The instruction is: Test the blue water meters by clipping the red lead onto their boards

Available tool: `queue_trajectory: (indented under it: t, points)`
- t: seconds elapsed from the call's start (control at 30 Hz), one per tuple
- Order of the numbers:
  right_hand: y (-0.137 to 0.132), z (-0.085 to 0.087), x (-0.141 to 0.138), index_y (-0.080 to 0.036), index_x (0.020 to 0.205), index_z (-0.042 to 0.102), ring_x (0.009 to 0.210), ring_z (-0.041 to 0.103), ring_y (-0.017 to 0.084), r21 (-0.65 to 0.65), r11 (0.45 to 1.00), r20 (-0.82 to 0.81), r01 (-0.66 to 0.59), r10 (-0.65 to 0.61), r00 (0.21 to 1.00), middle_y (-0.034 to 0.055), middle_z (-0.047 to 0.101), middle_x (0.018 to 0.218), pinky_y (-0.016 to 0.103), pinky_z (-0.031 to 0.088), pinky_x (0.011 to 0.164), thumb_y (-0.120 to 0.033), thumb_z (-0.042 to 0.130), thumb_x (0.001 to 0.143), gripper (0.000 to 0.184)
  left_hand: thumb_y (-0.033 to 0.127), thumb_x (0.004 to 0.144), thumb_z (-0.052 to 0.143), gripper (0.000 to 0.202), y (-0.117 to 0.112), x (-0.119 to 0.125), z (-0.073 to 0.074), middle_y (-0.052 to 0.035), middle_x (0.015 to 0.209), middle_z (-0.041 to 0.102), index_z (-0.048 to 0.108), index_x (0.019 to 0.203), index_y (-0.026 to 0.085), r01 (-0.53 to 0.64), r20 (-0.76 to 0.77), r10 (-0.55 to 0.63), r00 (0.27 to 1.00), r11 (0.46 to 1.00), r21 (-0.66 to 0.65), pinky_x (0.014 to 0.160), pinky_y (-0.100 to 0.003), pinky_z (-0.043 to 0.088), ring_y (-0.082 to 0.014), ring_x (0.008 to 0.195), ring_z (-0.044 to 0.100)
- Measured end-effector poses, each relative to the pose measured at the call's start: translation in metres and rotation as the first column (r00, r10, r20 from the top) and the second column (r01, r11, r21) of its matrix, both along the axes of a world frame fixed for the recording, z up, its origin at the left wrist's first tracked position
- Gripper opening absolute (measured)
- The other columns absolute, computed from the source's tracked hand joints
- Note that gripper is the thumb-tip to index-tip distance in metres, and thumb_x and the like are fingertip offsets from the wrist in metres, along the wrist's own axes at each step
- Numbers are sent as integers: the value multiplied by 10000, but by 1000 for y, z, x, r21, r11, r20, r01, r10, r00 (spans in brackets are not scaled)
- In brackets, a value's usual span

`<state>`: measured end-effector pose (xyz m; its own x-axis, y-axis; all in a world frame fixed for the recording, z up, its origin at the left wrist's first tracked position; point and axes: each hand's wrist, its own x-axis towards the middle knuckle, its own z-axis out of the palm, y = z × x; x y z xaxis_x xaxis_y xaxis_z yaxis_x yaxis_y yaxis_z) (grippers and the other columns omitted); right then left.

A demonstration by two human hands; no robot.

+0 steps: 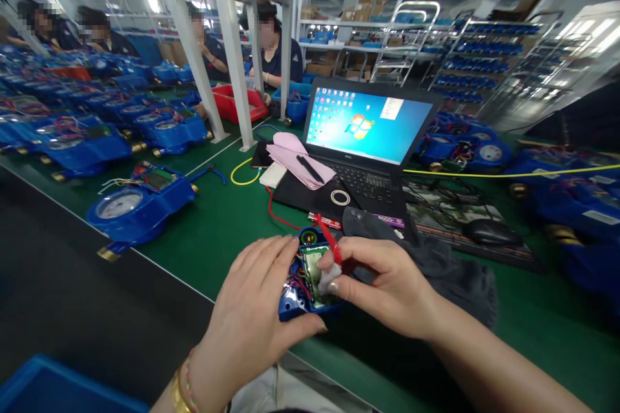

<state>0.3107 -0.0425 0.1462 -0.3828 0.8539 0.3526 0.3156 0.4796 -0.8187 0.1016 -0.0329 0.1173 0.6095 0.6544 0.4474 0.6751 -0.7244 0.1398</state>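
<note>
A blue meter housing [296,293] with an exposed green circuit board and red wires sits at the table's near edge. My left hand [256,303] wraps around its left side, fingers closed on the casing. My right hand [382,281] is over the board, its fingers pinched on a small whitish wad [328,279] pressed against the circuit board. A red wire [329,237] runs from the unit up toward the laptop.
An open laptop [368,135] stands behind, with pink papers and a pen [298,161], a tape ring [340,197], a dark cloth [436,258] and a mouse [489,231]. Another blue meter [138,203] lies left. Many meters fill the benches. Several people sit at the far left.
</note>
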Motion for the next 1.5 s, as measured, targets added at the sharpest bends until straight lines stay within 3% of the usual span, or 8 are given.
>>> queue_trajectory:
  t: [0.3, 1.5]
  points:
    - [-5, -1, -1, -137, 897, 592, 702, 573, 123, 109, 992, 113, -63, 50, 992, 26, 641, 792, 236, 435, 645, -123, 612, 847, 55, 620, 685, 697, 834, 0, 1, -2, -205, 1203, 614, 505, 1232, 21, 36, 73, -45, 996, 992, 117, 907, -527, 521, -336, 1108, 577]
    - [-1, 1, 0, -147, 915, 569, 724, 567, 145, 150, 982, 158, -111, 87, 984, 36, 619, 792, 266, 449, 649, -87, 552, 870, 77, 524, 745, 645, 644, 6, 5, -1, -177, 1165, 644, 558, 1168, 46, 13, 129, -27, 991, 994, 112, 921, -501, 533, -305, 1084, 604]
